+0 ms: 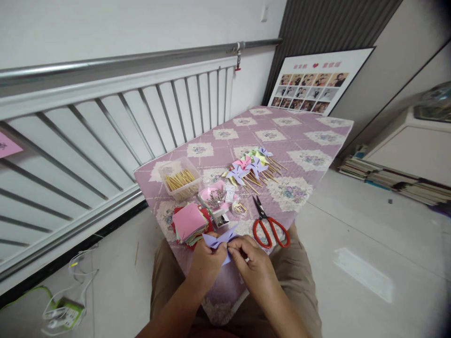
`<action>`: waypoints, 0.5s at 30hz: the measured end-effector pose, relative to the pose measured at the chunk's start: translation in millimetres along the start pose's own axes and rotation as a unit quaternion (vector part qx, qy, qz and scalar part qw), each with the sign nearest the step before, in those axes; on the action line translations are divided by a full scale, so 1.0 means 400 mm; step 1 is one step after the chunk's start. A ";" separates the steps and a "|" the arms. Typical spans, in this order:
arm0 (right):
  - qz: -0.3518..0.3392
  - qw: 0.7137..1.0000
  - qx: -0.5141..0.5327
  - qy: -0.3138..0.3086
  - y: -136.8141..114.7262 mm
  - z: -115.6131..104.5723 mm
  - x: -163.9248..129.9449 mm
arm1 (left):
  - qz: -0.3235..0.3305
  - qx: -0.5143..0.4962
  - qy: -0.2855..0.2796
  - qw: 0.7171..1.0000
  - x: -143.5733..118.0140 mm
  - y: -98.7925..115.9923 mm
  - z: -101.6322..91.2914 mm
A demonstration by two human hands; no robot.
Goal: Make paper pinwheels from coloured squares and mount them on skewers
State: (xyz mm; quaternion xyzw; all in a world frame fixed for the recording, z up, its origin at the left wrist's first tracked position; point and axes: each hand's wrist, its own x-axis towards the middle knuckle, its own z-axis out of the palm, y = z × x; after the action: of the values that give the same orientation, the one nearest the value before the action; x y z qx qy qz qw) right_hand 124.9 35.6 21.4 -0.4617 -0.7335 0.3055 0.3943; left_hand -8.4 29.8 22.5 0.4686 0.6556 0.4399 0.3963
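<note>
L hand (pixel 206 263) + R hand (pixel 252 263) both pinching, folding lilac paper (pixel 219 241) | done: pinwheels (pixel 248 166) lying finished mid-table | left: paper stack (pixel 190 223) waiting, stick tub (pixel 180 180) sitting full

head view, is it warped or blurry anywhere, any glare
Head view: wide-angle warp bends the grey metal rail and slatted white wall panel, and dark vignetting shades the right corners; soft even light with a pale glare patch on the floor; both hands and the folded lilac paper piece look fairly sharp, and small items on the table look soft.
</note>
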 end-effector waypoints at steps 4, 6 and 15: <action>0.002 1.000 0.003 -0.001 -0.005 -0.001 0.001 | -0.019 -0.007 0.017 1.000 -0.005 0.008 -0.003; 0.003 1.000 0.009 -0.003 -0.007 -0.001 0.002 | -0.017 -0.010 0.014 1.000 -0.005 0.005 -0.003; 0.026 0.999 0.023 -0.012 -0.020 -0.001 0.004 | -0.008 -0.021 0.004 1.000 -0.010 -0.009 -0.007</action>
State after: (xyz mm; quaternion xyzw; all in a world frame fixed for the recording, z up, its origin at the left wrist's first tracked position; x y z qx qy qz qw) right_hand 121.5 34.3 28.6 -0.4675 -0.7192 0.3376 0.3876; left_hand -11.2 24.8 20.3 0.4532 0.6511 0.4523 0.4075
